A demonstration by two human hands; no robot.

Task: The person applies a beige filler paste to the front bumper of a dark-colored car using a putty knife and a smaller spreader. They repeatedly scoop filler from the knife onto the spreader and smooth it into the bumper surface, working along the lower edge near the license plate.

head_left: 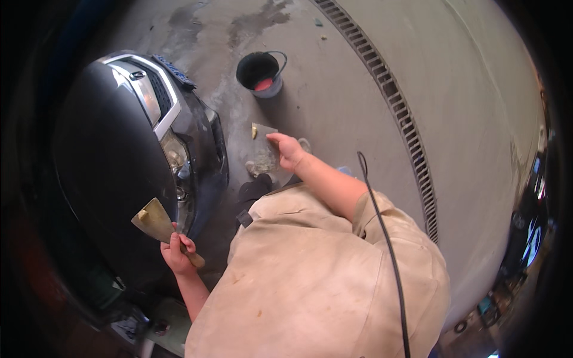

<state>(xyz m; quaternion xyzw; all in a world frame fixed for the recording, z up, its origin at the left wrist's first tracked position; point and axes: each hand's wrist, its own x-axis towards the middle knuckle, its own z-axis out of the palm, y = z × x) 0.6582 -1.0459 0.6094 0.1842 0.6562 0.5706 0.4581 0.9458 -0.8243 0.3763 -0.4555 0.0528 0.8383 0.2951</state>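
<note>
The fingers of the left hand are gripping the tan handle of a broad, tapered, dull-metal putty knife, whose blade is carrying a small yellowish lump in front of a glossy black car. The knife is probably weighing little; its blade is looking stiff, perhaps flexing slightly at the edge, so the handle is offering the surest hold. Farther right, above the grey concrete floor, a thin, flat, grey plate is bearing a soft-looking yellow dab near its upper left corner. The right hand is holding the plate's right side, its thumb hard to make out; the plate is looking light and rigid, likely slippery where smeared, with a clean edge giving the best purchase.
</note>
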